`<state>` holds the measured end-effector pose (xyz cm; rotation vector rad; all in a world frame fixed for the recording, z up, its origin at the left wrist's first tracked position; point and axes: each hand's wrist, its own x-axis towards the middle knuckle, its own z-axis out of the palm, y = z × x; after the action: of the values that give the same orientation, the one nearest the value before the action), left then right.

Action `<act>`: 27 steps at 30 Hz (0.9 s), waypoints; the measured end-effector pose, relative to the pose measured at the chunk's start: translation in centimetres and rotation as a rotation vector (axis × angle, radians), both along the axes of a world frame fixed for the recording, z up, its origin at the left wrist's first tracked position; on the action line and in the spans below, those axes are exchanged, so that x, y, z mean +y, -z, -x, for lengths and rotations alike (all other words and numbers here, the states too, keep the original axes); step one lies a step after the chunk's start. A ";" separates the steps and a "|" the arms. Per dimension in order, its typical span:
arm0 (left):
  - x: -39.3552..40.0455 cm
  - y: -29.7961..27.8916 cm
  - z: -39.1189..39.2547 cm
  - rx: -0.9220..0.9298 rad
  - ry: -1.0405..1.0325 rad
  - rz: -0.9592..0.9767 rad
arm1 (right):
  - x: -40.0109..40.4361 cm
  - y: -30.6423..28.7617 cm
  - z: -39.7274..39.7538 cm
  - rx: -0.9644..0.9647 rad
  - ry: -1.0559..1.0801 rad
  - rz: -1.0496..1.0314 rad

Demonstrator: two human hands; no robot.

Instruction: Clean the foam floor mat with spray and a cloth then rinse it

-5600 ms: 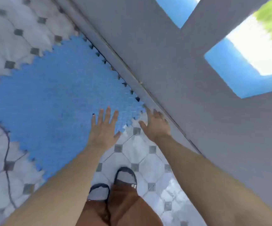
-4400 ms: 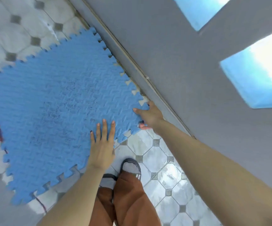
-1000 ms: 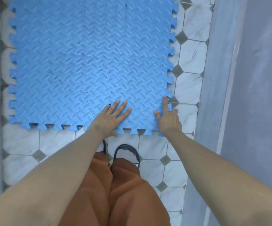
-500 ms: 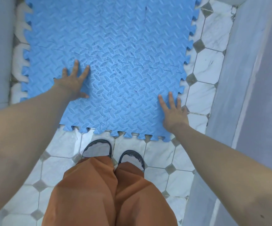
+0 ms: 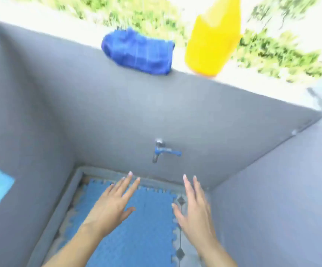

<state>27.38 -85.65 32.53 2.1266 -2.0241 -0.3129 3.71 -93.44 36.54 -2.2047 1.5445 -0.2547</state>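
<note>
The blue foam floor mat [image 5: 144, 234] lies flat on the tiled floor between grey walls. My left hand [image 5: 112, 205] and my right hand [image 5: 194, 211] are raised above it, both with fingers spread and nothing in them. On top of the far wall's ledge lies a crumpled blue cloth [image 5: 139, 52]. To the right of the cloth stands a yellow spray bottle [image 5: 213, 37]; its top is cut off by the frame edge. The whole view is blurred.
A tap with a blue handle [image 5: 164, 150] sticks out of the far grey wall [image 5: 117, 112] above the mat's far edge. Grey walls close in on the left and right. A strip of white tiles [image 5: 181, 249] shows right of the mat. Greenery lies beyond the ledge.
Both hands have lifted off the mat, which stays on the floor. The view has swung upward, bringing the far wall, tap, cloth and spray bottle into sight.
</note>
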 end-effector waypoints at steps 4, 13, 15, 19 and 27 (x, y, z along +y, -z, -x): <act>-5.9 -18.1 5.0 -0.024 0.102 0.435 | -4.4 -18.7 1.3 -0.344 0.097 0.419; -18.3 -34.7 -3.2 -0.173 -0.020 0.181 | -17.2 -38.7 -6.4 -0.509 0.223 0.375; -20.6 -34.6 -5.2 -0.214 -0.057 0.076 | -19.9 -39.8 -8.4 -0.501 0.213 0.216; -25.1 -32.5 -10.6 -0.098 -0.385 0.018 | -24.0 -38.5 -13.0 -0.618 0.320 0.084; -29.1 -30.0 -14.1 0.161 -0.645 -0.003 | -25.9 -36.8 -14.2 -0.531 0.261 0.142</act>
<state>41.46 -114.77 62.52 2.5089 -1.1633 -0.3611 17.91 -119.34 73.34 -1.8153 1.5265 -0.9695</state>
